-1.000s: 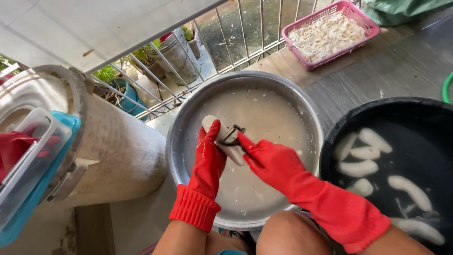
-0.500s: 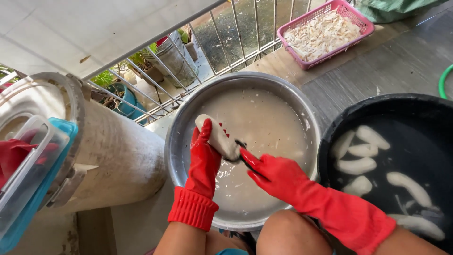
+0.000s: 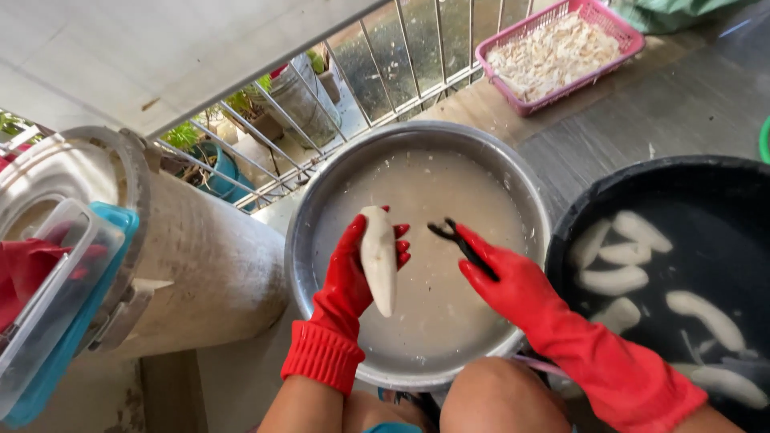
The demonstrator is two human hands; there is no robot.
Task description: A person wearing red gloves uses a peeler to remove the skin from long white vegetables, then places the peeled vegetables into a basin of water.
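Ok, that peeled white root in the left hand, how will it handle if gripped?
The peeled white root probably stays stiff: it holds straight in the left hand. It looks wet above the metal basin of cloudy water, so likely slippery. Its rounded, tapered shape could roll if set down.

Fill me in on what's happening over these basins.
A person in red rubber gloves crouches over a metal basin of cloudy water. The left hand holds a peeled white root upright above the water, and the right hand holds a black peeler beside it, apart from the root. A black tub on the right holds more peeled pieces in water, and a pink basket of peelings sits by the railing.
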